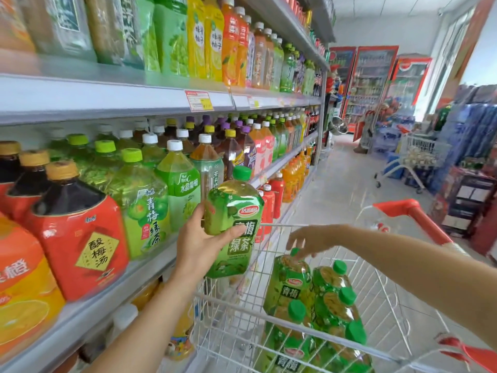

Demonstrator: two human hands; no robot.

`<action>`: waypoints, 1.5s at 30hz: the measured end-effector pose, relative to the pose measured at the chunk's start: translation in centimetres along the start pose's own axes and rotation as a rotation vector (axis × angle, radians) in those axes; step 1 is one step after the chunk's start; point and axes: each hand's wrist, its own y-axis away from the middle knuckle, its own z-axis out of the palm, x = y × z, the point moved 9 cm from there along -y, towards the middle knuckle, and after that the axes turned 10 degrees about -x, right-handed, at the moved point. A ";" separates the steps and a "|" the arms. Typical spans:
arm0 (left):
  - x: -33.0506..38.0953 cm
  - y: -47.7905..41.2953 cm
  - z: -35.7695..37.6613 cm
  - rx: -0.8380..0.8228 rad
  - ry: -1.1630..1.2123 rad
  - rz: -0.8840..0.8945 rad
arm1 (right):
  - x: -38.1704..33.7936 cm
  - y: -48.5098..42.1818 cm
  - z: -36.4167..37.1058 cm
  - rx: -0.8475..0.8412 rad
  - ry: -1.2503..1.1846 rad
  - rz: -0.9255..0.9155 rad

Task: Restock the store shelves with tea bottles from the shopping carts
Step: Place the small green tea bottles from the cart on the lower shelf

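Green-labelled, green-capped clear plastic tea bottle (234,211), shown upright in mid-air between the white wire shopping cart (279,225) and the grey metal store shelf (150,262). The bottle is gripped round its middle by the left hand (197,246), with the fingers curled behind it and the thumb laid across the label. The right hand (312,239) is stretched over the cart, its fingers spread above the cap of one of the matching bottles lying in the cart (293,286); whether that cap is touched cannot be told. The task is judged to be part-way done. The shelf front is lined with pale-green tea bottles (145,208), the held bottle is not yet set down, and at least five are left in the cart to be shelved.
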 end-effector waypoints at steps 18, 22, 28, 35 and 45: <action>4.0 1.7 -2.7 0.079 -0.042 0.068 | -6.6 5.1 -6.0 0.265 0.119 -0.253; 6.7 3.3 -4.8 0.150 -0.050 0.122 | -10.2 11.7 -10.6 0.404 -0.081 -0.450; 10.8 8.0 -9.1 0.315 -0.052 0.145 | -17.4 18.3 -13.9 0.469 -0.116 -0.771; 14.4 14.4 -14.5 0.497 -0.125 0.122 | -25.9 21.3 -13.0 0.418 -0.077 -1.063; 16.6 25.5 -21.7 0.699 -0.238 0.075 | -36.9 22.1 -6.4 0.348 -0.190 -1.429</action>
